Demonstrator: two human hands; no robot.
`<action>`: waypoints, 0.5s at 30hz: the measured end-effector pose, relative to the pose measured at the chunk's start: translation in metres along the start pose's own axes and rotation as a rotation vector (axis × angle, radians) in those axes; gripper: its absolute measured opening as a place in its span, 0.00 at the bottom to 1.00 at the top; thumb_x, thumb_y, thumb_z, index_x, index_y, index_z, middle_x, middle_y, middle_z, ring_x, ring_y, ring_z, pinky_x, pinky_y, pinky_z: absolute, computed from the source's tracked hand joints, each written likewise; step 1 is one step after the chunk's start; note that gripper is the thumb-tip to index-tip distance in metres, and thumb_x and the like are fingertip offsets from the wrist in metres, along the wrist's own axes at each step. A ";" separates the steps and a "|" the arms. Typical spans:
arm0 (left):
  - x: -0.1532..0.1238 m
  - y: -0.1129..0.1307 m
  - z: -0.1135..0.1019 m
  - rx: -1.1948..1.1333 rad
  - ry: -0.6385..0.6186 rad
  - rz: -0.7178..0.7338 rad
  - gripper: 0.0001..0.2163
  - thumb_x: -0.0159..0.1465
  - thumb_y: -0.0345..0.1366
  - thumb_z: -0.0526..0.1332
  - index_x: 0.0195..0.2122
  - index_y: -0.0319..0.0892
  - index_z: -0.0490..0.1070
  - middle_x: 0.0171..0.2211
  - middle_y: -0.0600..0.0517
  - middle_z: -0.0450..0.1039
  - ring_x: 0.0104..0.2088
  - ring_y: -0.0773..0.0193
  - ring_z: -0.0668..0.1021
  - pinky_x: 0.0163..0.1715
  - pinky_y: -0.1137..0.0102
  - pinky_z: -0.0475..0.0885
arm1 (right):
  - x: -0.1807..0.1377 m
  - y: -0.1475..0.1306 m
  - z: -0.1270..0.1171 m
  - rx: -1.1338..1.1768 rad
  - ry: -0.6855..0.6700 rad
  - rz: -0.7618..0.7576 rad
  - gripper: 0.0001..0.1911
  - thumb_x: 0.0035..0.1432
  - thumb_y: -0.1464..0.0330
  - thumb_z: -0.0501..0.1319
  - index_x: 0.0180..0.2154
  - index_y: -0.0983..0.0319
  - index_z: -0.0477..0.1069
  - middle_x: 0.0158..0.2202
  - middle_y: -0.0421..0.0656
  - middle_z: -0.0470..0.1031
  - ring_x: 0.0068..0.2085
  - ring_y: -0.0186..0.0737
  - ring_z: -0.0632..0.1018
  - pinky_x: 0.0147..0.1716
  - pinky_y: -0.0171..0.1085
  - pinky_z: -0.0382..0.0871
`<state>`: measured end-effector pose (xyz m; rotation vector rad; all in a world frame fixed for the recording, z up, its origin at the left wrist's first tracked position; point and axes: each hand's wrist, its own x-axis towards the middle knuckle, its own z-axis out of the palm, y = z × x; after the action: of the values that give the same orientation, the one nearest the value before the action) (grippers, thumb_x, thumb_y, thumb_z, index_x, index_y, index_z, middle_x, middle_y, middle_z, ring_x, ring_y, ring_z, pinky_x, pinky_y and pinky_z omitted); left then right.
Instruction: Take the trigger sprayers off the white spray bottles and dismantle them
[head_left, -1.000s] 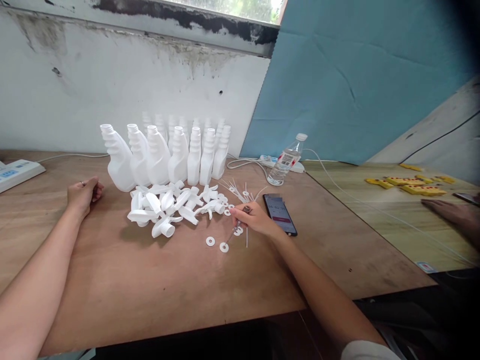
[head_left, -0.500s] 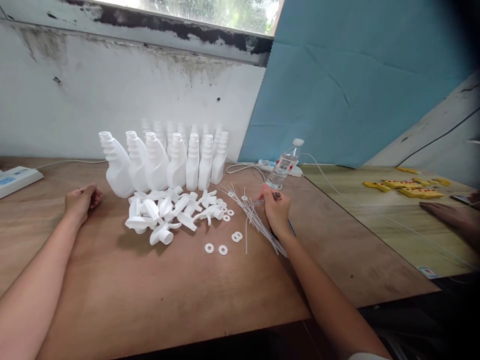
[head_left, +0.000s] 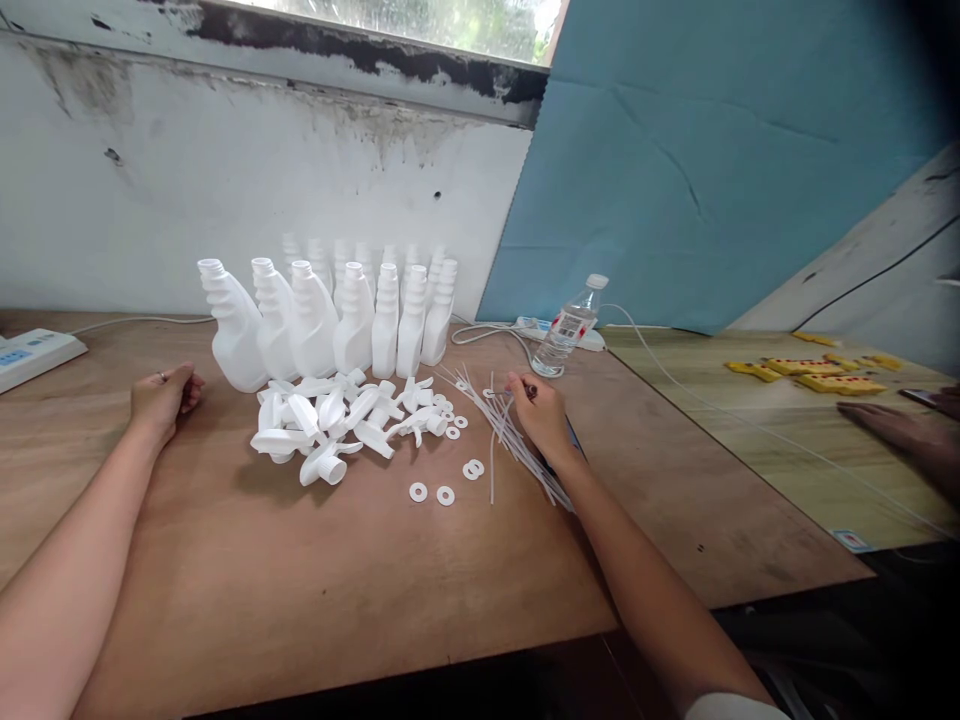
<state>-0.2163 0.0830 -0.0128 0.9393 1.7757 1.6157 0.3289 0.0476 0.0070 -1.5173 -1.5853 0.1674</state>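
Pinching thin white plastic tubes (head_left: 501,425), right hand (head_left: 541,418) has bare tabletop nearward; left hand (head_left: 160,395) rests loosely curled, empty, near the table's left edge.

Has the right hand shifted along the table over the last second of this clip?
Yes. The right hand went from beside the loose washers away from the person toward the water bottle, now over the thin white tubes.

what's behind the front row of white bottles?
Behind the front white bottles a second row of bottle necks shows against the wall; their bodies are covered, so the count is unclear.
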 end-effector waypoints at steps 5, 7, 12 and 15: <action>0.001 0.001 0.000 0.006 0.010 -0.016 0.10 0.52 0.39 0.61 0.23 0.37 0.67 0.13 0.56 0.63 0.14 0.71 0.64 0.12 0.77 0.55 | 0.001 0.007 0.005 -0.036 -0.059 -0.030 0.20 0.64 0.56 0.53 0.26 0.62 0.70 0.25 0.41 0.71 0.28 0.37 0.69 0.31 0.36 0.57; 0.002 0.001 -0.001 0.013 0.002 -0.016 0.10 0.52 0.39 0.61 0.23 0.37 0.67 0.13 0.56 0.63 0.14 0.71 0.64 0.12 0.77 0.55 | 0.009 0.013 0.012 -0.038 -0.095 -0.036 0.19 0.65 0.57 0.53 0.29 0.62 0.71 0.27 0.41 0.73 0.30 0.37 0.71 0.33 0.36 0.61; 0.000 0.001 -0.002 0.048 -0.016 0.009 0.11 0.52 0.41 0.59 0.23 0.38 0.66 0.13 0.56 0.62 0.14 0.71 0.64 0.12 0.77 0.55 | 0.053 0.027 0.042 -0.037 -0.233 -0.031 0.14 0.65 0.60 0.58 0.44 0.65 0.72 0.42 0.44 0.75 0.42 0.38 0.76 0.44 0.43 0.73; 0.000 0.002 -0.002 0.103 -0.024 0.041 0.12 0.53 0.43 0.58 0.23 0.38 0.65 0.14 0.56 0.62 0.14 0.71 0.64 0.13 0.77 0.55 | 0.079 0.030 0.060 -0.020 -0.301 -0.010 0.17 0.65 0.61 0.59 0.50 0.64 0.69 0.49 0.47 0.73 0.46 0.40 0.77 0.46 0.45 0.75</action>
<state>-0.2177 0.0813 -0.0110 1.0445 1.8486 1.5437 0.3233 0.1502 -0.0078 -1.5537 -1.8336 0.3899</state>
